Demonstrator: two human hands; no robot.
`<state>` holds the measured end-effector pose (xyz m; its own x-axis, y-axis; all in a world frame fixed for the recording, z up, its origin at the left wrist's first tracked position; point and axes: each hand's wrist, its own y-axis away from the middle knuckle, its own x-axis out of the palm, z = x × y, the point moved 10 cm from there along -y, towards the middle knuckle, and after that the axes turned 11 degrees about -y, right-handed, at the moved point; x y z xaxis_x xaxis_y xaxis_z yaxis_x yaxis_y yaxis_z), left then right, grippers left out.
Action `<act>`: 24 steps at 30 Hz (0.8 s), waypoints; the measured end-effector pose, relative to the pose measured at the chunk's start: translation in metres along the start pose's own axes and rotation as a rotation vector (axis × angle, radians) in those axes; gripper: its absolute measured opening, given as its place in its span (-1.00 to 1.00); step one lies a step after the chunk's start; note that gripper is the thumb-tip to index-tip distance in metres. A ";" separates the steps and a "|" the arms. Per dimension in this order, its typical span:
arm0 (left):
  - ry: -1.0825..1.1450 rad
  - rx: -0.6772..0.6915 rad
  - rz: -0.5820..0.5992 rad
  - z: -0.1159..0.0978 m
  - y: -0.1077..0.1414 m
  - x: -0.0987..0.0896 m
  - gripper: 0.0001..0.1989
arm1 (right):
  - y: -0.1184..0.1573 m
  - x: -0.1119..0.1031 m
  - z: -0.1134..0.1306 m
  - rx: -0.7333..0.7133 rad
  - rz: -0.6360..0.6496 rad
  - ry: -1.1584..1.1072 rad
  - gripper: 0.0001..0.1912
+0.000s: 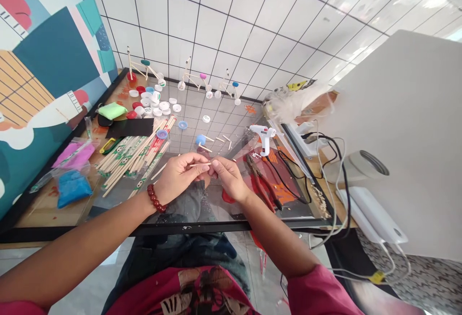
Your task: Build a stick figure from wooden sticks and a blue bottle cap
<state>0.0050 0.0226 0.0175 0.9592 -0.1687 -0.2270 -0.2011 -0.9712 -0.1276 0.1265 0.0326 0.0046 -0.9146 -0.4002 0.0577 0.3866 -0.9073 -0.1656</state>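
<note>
Over the near middle of the glass tabletop, my left hand pinches a thin wooden stick. At its right end the fingertips of my right hand are closed on the same stick, so the two hands almost touch. Just beyond them lies a blue lump of clay with short sticks against it. A few cut stick pieces lie to its right. Left of my hands spreads a pile of wooden chopsticks, some in printed paper wrappers.
Pliers with red handles and a white glue gun lie on the right. Bottle caps cluster at the back left. Small stick-and-cap bicycles stand along the wall. Bagged blue clay, a power strip and cables edge the table.
</note>
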 end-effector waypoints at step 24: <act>-0.655 0.276 -0.007 -0.037 0.001 -0.016 -0.76 | 0.018 -0.019 0.053 -0.411 -0.166 0.441 -0.83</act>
<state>-0.0031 0.0182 0.0572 0.6611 0.0570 -0.7481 -0.3220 -0.8791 -0.3515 0.1567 0.0168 0.0524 -0.9555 -0.0876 -0.2818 0.2378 -0.7938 -0.5597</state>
